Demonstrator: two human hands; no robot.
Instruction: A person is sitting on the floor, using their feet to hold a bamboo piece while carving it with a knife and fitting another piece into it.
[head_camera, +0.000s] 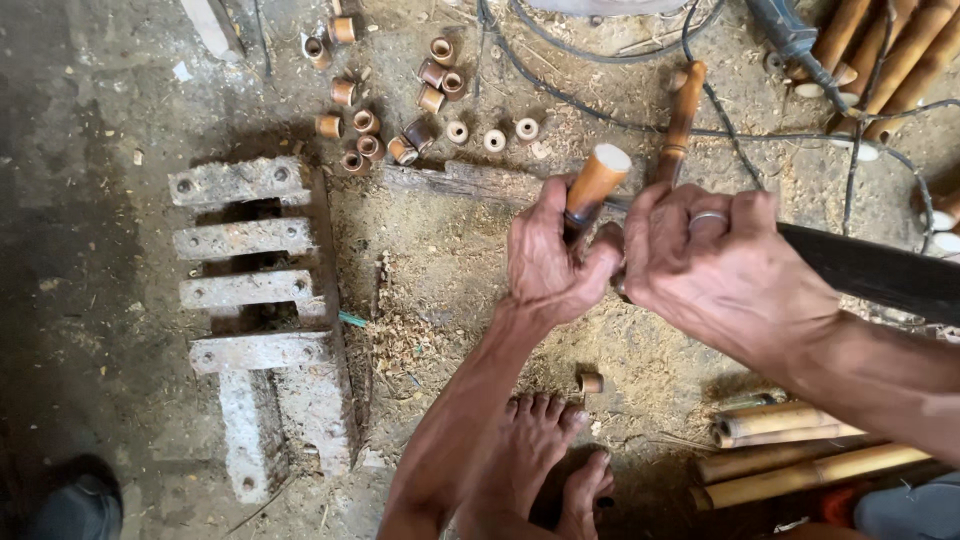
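My left hand (550, 265) grips a short tan bamboo stick (597, 180) that points up and away, its pale cut end on top. My right hand (715, 260), with a ring on one finger, is closed right beside it, touching the left. A dark flat blade (880, 278) runs out from under the right hand to the right edge. A brown wooden handle (683, 110) shows just beyond my hands. Both hands hover over a worn wooden block (465, 182) on the sawdust-covered ground.
Several short cut bamboo rings (400, 110) lie scattered at the top, one more (590, 382) by my bare feet (540, 460). Bamboo poles lie bottom right (800, 465) and top right (895, 60). A rusty slotted metal frame (260, 300) sits left. Black cables (600, 105) cross the top.
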